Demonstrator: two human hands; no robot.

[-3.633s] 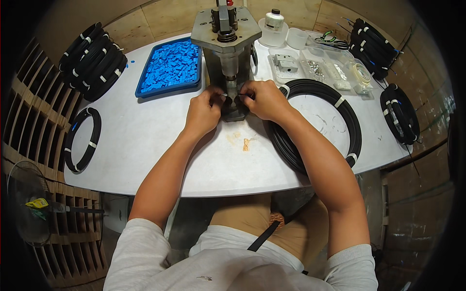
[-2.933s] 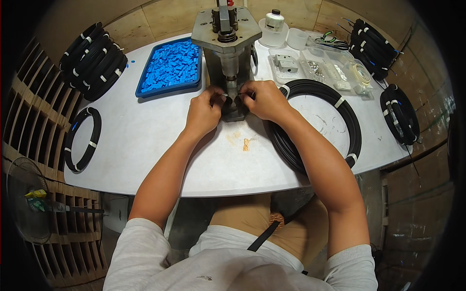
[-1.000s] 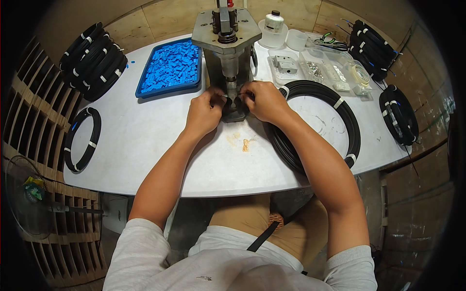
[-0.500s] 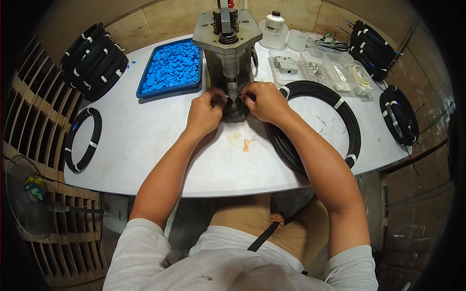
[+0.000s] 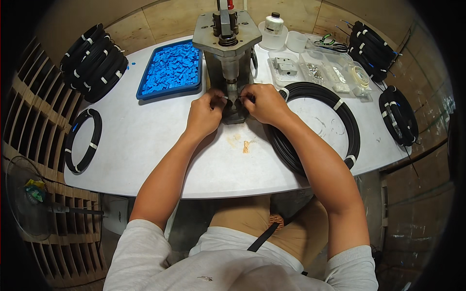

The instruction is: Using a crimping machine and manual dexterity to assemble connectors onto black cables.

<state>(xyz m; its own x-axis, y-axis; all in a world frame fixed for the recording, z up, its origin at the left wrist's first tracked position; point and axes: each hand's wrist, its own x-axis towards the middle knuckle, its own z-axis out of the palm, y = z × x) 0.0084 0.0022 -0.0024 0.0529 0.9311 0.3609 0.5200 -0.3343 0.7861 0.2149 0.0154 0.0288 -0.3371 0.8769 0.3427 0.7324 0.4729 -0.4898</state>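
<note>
A metal bench press (image 5: pixel 230 65) stands at the middle of the table, its ram pointing down between my two hands. My left hand (image 5: pixel 206 112) is closed in a pinch at the left side of the ram's lower end. Something small and pale shows at its fingertips, too small to name. From the right, my right hand (image 5: pixel 264 103) pinches at the same spot, its fingers bent inward. What it holds is hidden by the fingers. Under my right wrist and forearm lies a large coil of black cable (image 5: pixel 353 131) tied with white bands.
A blue tray (image 5: pixel 141 93) full of small blue pieces lies left of the press. Stacked black coils (image 5: pixel 92 65) and a single coil (image 5: pixel 68 145) are further left. At the back right stand a white bottle (image 5: pixel 274 23), clear parts boxes (image 5: pixel 310 57) and more coils (image 5: pixel 371 51).
</note>
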